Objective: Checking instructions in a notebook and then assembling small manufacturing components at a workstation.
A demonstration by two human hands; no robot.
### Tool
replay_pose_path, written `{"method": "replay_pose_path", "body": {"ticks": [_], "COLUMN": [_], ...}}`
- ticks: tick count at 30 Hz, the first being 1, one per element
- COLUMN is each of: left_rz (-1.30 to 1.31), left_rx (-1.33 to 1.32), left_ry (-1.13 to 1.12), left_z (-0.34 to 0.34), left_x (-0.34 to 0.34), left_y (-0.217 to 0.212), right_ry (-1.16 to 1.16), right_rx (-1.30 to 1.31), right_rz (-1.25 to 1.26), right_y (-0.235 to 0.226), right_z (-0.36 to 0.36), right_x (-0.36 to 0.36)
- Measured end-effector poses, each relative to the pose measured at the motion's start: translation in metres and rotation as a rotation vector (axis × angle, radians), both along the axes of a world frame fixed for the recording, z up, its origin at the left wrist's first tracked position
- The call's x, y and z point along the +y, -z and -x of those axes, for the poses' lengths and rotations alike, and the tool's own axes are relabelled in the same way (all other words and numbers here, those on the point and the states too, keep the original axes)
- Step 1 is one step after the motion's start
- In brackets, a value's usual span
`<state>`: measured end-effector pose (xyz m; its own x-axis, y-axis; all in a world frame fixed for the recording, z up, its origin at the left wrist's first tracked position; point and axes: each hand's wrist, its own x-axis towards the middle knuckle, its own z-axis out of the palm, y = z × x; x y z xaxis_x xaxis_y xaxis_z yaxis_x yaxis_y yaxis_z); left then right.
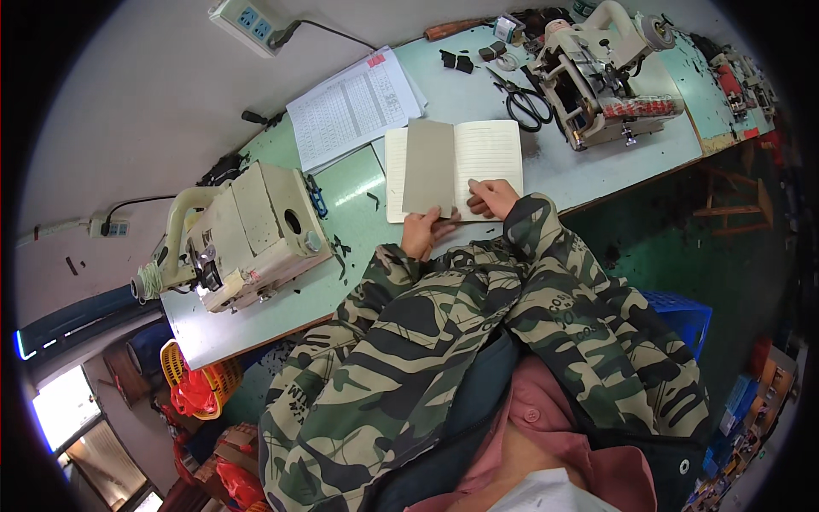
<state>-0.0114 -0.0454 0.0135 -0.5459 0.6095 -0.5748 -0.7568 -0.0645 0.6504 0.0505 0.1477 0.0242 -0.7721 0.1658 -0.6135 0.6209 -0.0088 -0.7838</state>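
Observation:
An open notebook [490,158] with lined cream pages lies flat on the table in front of me. A plain grey-brown card [429,166] covers most of its left page, reaching close to the middle fold. My left hand [422,232] grips the card's lower edge, thumb on top and fingers toward the fold. Over the lower part of the right page, my right hand [493,199] is closed with its fingers curled. Whether anything sits between those fingers is hidden.
Printed sheets [354,107] lie behind the notebook. Cream sewing machines stand at left [256,235] and right [601,85]. Black-handled scissors [527,107] rest beside the right machine. A yellow basket [200,380] is below the table's left end, and a blue crate [678,320] stands at right.

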Motion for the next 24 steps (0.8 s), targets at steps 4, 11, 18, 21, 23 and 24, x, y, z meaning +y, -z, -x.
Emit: {"method": "replay_pose_path", "body": {"ticks": [4, 11, 18, 21, 23, 24], "left_rz": [-0.154, -0.131, 0.011, 0.145, 0.167, 0.187], "left_rx": [-0.226, -0.186, 0.005, 0.129, 0.163, 0.196], "left_ry": [0.115, -0.119, 0.077, 0.130, 0.153, 0.178], "left_z": [-0.004, 0.008, 0.017, 0.016, 0.013, 0.012], "left_x": [-0.014, -0.018, -0.024, -0.018, -0.016, -0.014], "left_y": [0.005, -0.013, 0.011, 0.011, 0.006, 0.000], "right_ry": [0.215, 0.152, 0.199, 0.182, 0.221, 0.223], "right_rx": [-0.019, 0.045, 0.049, -0.017, 0.041, 0.040], "right_rz": [0.229, 0.238, 0.435, 0.240, 0.194, 0.194], "right_y": [-0.005, 0.031, 0.021, 0.009, 0.009, 0.010], "right_z": [0.015, 0.014, 0.002, 0.001, 0.000, -0.001], "right_x": [-0.016, -0.001, 0.003, -0.001, -0.002, 0.000]}}
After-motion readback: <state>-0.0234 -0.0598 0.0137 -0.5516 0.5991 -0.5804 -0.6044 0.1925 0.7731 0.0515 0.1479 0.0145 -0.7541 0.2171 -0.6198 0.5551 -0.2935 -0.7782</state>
